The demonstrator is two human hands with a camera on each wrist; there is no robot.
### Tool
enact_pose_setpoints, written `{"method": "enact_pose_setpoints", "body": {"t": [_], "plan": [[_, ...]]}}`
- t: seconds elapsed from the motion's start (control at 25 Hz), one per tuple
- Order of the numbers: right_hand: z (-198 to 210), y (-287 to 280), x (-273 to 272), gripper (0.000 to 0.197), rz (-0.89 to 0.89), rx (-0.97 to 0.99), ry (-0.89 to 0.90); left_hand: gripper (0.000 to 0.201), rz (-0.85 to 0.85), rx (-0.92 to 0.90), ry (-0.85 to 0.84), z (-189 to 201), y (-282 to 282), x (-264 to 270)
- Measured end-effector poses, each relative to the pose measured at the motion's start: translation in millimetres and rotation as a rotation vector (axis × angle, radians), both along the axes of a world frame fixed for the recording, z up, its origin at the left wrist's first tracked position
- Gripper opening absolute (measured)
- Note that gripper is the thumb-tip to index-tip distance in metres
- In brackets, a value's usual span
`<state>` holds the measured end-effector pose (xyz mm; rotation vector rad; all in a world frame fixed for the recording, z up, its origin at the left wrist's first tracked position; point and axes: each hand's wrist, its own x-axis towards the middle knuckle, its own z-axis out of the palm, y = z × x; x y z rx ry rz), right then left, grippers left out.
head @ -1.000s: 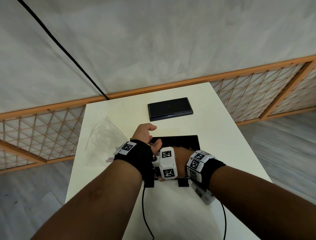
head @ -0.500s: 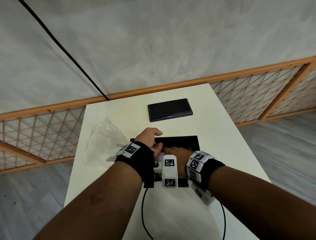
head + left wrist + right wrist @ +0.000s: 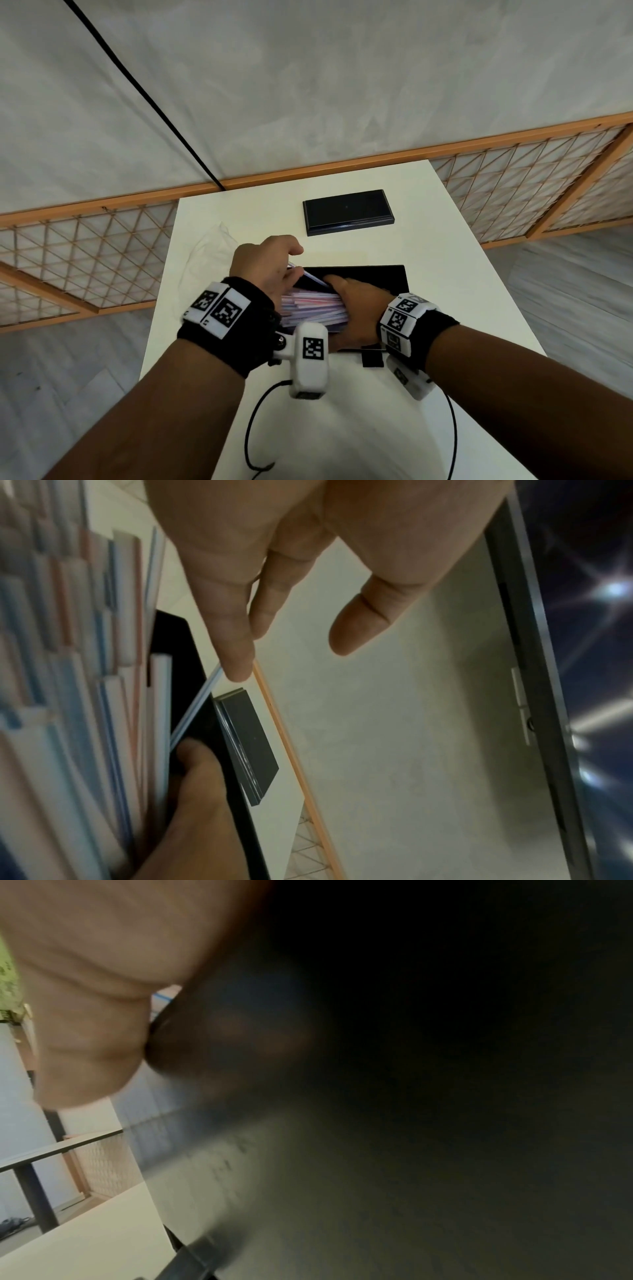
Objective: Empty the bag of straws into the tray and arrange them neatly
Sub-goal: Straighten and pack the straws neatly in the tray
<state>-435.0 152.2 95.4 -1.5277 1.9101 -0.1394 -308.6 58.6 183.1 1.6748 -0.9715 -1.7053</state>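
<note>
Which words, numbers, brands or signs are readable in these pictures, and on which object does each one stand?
There is no readable text.
White wrist bands: black square marker codes only, no letters.
White wrist camera block: the same kind of code.
Striped paper straws, near black rectangular tray, far black tray, clear plastic bag: no print visible.

The straws (image 3: pixel 313 308) are white with pink and blue stripes. The tray (image 3: pixel 380 279) is glossy black, as is the lid (image 3: pixel 347 210). The bag (image 3: pixel 209 253) is clear, the surface (image 3: pixel 445 260) cream-white. Wristbands (image 3: pixel 222 329) are black with black-and-white square markers.
</note>
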Motion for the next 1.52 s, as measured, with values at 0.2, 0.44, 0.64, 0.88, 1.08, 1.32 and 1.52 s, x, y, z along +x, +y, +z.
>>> {"method": "enact_pose_setpoints", "body": {"t": [0.2, 0.44, 0.64, 0.88, 1.08, 1.32, 1.52], "plan": [[9, -11, 12, 0.101, 0.041, 0.048, 0.036, 0.017, -0.123, -0.021, -0.082, 9, 2, 27], [2, -20, 18, 0.085, 0.017, 0.062, 0.005, 0.025, 0.006, -0.393, -0.48, -8, -26, 88], [0, -28, 25, 0.08, 0.019, 0.069, 0.033, 0.012, 0.048, -0.063, 0.043, -55, -12, 76], [9, -27, 32, 0.067, -0.059, -0.139, 0.072, 0.032, 0.027, -0.265, 0.033, -50, -6, 48], [14, -22, 26, 0.096, -0.112, -0.14, 0.124, 0.033, 0.012, -0.35, -0.082, -56, -25, 48], [5, 17, 3, 0.085, -0.163, -0.207, 0.186, 0.033, 0.197, -0.083, 0.11, -75, -35, 65], [-4, 20, 14, 0.068, -0.087, -0.199, 0.087, 0.036, -0.035, -0.186, -0.075, -83, -27, 59]]}}
